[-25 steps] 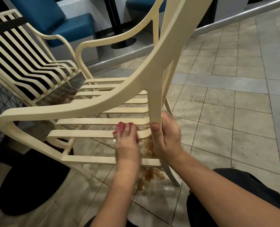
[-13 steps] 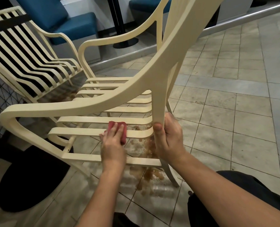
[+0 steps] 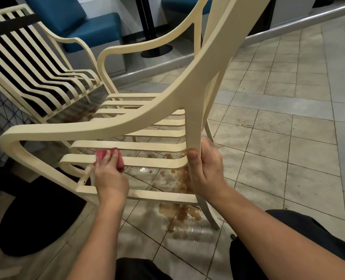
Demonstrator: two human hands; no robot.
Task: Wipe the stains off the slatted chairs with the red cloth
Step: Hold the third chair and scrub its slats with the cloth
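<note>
We see our left hand [image 3: 110,176] closed around a small folded red cloth [image 3: 115,157], pressing it onto one of the front seat slats of the cream-coloured plastic slatted armchair [image 3: 127,126]. The cloth is bunched under our fingers, a pinkish-red wad showing above the knuckles and just to their right. Our right hand [image 3: 205,168] is wrapped tight around the chair's upright armrest post, thumb at the front, to the right of the cloth along the same slat. The slat between the two grips looks smooth and pale, with brownish marks where it curves into the frame by our right thumb. Below and between our hands, a wet brown spill [image 3: 179,215] spreads on the beige tiled floor [image 3: 288,138]. A second cream slatted chair [image 3: 36,71] stands beyond our left hand, well apart.
</note>
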